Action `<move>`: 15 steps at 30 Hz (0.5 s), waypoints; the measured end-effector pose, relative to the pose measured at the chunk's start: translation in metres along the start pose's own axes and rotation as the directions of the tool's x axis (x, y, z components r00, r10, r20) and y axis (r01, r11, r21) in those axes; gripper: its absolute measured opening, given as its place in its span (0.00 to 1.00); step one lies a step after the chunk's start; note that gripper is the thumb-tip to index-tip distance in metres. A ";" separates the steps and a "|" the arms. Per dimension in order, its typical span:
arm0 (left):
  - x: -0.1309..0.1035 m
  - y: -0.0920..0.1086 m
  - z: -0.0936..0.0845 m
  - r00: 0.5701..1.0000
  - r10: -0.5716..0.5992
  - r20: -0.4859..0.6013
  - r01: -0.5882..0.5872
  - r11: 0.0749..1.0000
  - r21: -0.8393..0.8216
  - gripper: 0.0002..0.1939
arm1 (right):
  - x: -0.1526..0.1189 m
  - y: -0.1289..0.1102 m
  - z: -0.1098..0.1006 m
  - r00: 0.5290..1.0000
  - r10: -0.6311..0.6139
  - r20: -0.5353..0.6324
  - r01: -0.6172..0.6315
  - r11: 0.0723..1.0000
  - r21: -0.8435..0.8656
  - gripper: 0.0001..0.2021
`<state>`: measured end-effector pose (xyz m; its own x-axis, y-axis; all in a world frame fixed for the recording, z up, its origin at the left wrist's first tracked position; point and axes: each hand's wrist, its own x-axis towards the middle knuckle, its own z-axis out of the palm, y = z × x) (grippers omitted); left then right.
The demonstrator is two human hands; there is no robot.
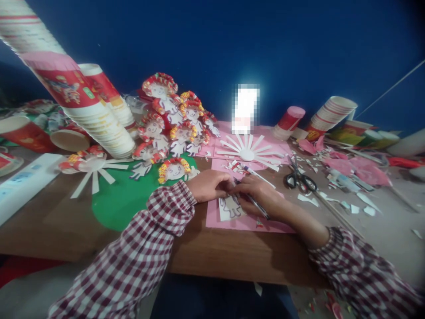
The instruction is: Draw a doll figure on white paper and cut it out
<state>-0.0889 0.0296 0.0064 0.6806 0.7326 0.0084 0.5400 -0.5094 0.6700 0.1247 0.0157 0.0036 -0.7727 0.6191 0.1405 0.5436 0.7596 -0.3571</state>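
My right hand (pixel 260 193) is closed round a pen (pixel 257 206), whose dark end slants down toward my wrist. Its fingertips meet those of my left hand (pixel 210 184), which is pinched closed at the pen's other end. Whatever sits between the left fingers is hidden. Just under both hands lies a white piece of paper (pixel 229 212) with a little body and legs drawn in dark outline. It rests on pink paper (pixel 215 219) at the table's front. Behind the hands is a paper cup cut into splayed white strips (pixel 247 154).
Black scissors (pixel 300 180) lie right of the pink paper, among white scraps. Paper dolls with curled red and yellow hair (pixel 181 133) are heaped at the back left, near a green sheet (pixel 113 208). Tall stacks of paper cups (pixel 99 117) lean at left. A blurred bright rectangle (pixel 245 106) stands behind.
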 end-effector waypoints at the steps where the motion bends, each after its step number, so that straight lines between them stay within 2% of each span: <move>1: 0.000 0.000 0.000 1.000 0.022 0.006 -0.022 1.000 0.014 0.06 | 0.000 0.000 0.000 1.000 0.000 0.000 0.000 1.000 -0.003 0.14; 7: 0.001 -0.005 0.002 0.991 0.132 0.028 -0.132 0.991 0.007 0.03 | 0.001 0.000 0.001 1.000 -0.022 0.005 0.022 1.000 0.019 0.12; 15: 0.001 -0.010 0.004 0.992 0.122 0.036 -0.121 0.992 -0.029 0.04 | 0.002 -0.002 0.000 1.000 -0.018 -0.003 0.018 1.000 0.010 0.12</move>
<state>-0.0912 0.0333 -0.0033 0.7587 0.6484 0.0629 0.4396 -0.5809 0.6851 0.1226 0.0155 0.0049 -0.7816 0.6056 0.1496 0.5260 0.7687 -0.3639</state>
